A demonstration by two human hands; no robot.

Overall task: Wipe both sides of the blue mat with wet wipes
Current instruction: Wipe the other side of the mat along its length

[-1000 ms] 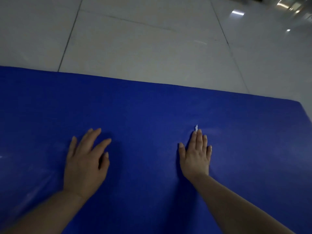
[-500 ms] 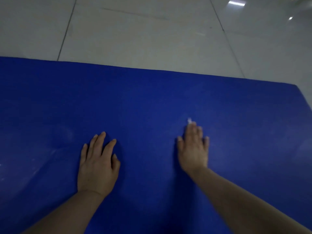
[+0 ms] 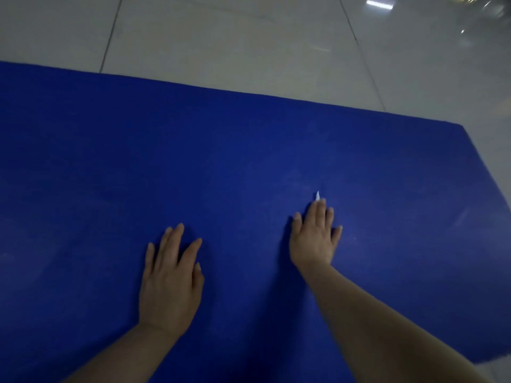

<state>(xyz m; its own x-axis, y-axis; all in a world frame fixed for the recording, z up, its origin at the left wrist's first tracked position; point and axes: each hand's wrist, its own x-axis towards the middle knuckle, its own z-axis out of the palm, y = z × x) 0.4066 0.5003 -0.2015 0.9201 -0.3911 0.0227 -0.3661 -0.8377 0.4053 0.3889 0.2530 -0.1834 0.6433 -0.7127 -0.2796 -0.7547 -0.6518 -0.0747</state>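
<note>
The blue mat (image 3: 249, 150) lies flat on the floor and fills most of the view. My left hand (image 3: 171, 280) rests palm down on it with straight, spread fingers. My right hand (image 3: 315, 236) presses flat on the mat further ahead. A small white tip of a wet wipe (image 3: 317, 195) pokes out beyond its fingertips; the rest of the wipe is hidden under the hand.
Pale grey floor tiles (image 3: 235, 42) stretch beyond the mat's far edge. The mat's right corner (image 3: 459, 125) and right edge show, with more tile past them. Bright light reflections sit at the top right.
My left hand has slid to the right across the mat, closer to my right hand. My right hand with the wipe has stayed in about the same place in view.
</note>
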